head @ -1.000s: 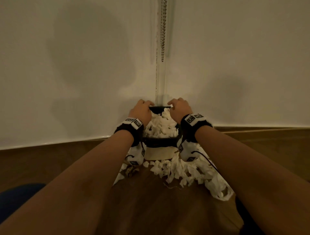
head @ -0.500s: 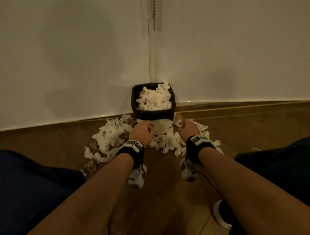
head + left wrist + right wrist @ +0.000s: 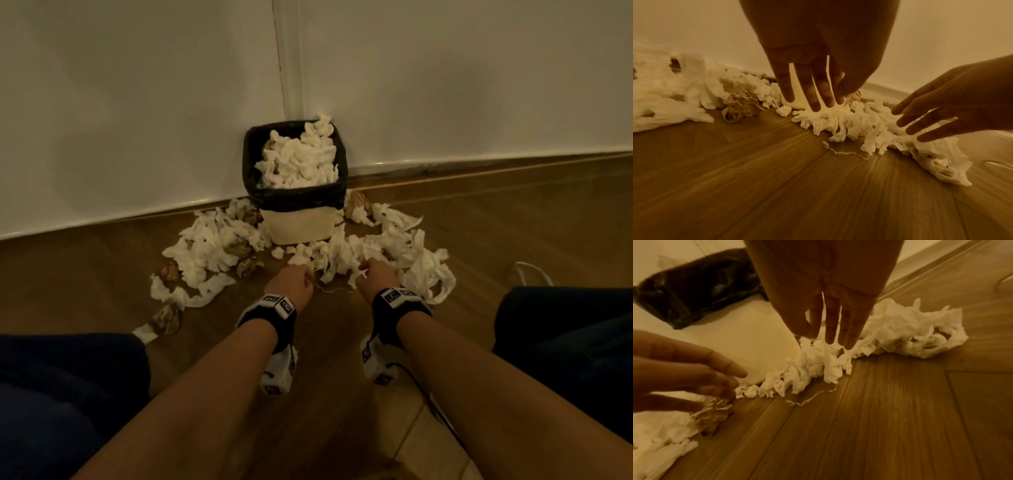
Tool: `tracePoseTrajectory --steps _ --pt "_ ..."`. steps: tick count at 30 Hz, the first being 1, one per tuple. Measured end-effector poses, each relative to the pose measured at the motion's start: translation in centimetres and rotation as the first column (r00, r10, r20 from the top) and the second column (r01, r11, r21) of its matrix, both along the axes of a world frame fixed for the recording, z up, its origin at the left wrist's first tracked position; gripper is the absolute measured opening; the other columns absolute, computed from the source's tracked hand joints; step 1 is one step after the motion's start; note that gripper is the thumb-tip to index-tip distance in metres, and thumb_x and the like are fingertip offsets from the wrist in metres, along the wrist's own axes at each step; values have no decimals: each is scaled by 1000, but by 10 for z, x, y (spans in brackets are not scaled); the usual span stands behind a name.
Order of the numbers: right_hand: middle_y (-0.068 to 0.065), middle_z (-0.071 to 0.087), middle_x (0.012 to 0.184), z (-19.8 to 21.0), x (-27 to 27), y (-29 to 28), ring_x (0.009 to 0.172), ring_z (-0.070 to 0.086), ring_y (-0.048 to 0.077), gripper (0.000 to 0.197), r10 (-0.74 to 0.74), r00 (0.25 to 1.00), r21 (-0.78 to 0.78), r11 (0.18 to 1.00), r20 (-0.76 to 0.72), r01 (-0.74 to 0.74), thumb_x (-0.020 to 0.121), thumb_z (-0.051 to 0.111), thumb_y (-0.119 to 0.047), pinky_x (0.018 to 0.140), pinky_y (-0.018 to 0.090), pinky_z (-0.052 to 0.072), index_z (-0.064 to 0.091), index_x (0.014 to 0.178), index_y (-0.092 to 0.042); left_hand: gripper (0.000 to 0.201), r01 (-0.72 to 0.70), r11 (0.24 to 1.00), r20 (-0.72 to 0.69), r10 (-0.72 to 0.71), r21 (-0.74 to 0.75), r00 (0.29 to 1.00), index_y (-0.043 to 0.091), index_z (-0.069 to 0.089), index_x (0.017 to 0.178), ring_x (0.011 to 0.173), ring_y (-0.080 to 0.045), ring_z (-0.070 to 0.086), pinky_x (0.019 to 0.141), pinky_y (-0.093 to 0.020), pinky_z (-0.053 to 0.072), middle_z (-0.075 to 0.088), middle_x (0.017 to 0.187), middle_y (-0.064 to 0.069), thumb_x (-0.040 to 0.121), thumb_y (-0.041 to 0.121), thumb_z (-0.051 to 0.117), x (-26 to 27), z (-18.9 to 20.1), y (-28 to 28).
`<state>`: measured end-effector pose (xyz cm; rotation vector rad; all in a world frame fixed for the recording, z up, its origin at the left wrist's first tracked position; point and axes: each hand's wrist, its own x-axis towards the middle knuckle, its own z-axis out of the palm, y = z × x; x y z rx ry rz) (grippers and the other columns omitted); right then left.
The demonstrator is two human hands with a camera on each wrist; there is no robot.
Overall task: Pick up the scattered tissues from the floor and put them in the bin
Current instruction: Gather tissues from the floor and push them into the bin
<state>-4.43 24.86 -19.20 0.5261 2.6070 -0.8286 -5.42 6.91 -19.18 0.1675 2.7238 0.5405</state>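
A cream bin (image 3: pixel 301 228) with a black liner (image 3: pixel 294 198) stands in the wall corner, heaped with white tissues (image 3: pixel 298 157). More crumpled white tissues (image 3: pixel 346 255) and a few brown ones (image 3: pixel 246 267) lie scattered on the wooden floor around its base. My left hand (image 3: pixel 291 279) and right hand (image 3: pixel 375 274) hover side by side just above the tissue pile in front of the bin. In the left wrist view the left hand's fingers (image 3: pixel 816 91) hang straight over the tissues (image 3: pixel 840 125). In the right wrist view the right hand's fingers (image 3: pixel 830 324) point straight down at the pile (image 3: pixel 813 366). Neither hand holds anything.
White walls meet behind the bin at a corner strip (image 3: pixel 291 58). A long tissue heap (image 3: pixel 424 270) trails to the right and another (image 3: pixel 205 250) spreads left. My dark-clothed knees (image 3: pixel 61 394) flank the arms. A white cord (image 3: pixel 529 270) lies on the floor at the right.
Both hands have come back from the bin's rim and dropped low to the floor tissues in front of it. The head view has pulled back and down.
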Motion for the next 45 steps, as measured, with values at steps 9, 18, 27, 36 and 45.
tracePoseTrajectory --steps 9,18,27,36,45 --pt "16 34 140 -40 -9 -2 130 35 33 52 -97 992 29 995 78 95 92 55 -27 108 40 34 37 135 -5 26 -98 994 -46 96 -53 994 18 55 116 114 -28 50 91 -40 46 44 128 -7 92 23 48 -30 -41 5" --pt "19 20 147 -63 -19 -15 135 24 39 86 -194 972 87 979 131 183 80 69 -41 112 46 28 21 143 -6 55 -190 980 26 192 -65 981 26 41 134 134 -36 23 104 -49 33 24 144 -13 85 45 54 -64 -70 -19" --pt "15 16 147 -74 -35 -5 133 25 42 75 -288 939 40 958 190 286 79 65 -52 108 50 33 32 137 -19 69 -208 972 84 217 -106 973 23 43 131 135 -33 22 104 -48 36 16 148 -8 78 64 57 -68 -78 -10" --pt "16 44 133 -72 -42 -10 119 45 32 35 -59 973 -20 998 224 66 93 52 -36 95 32 40 65 109 -8 45 -262 964 120 265 -43 957 9 50 124 118 -32 45 98 -44 42 40 132 -12 88 34 61 -82 -89 -4" --pt "14 61 118 -67 -37 -13 110 58 28 32 -225 962 -173 952 157 251 91 57 -21 84 28 44 58 120 -6 35 -319 944 148 305 88 941 4 51 115 114 -34 49 89 -39 44 48 126 -17 87 23 62 -73 -94 -8"
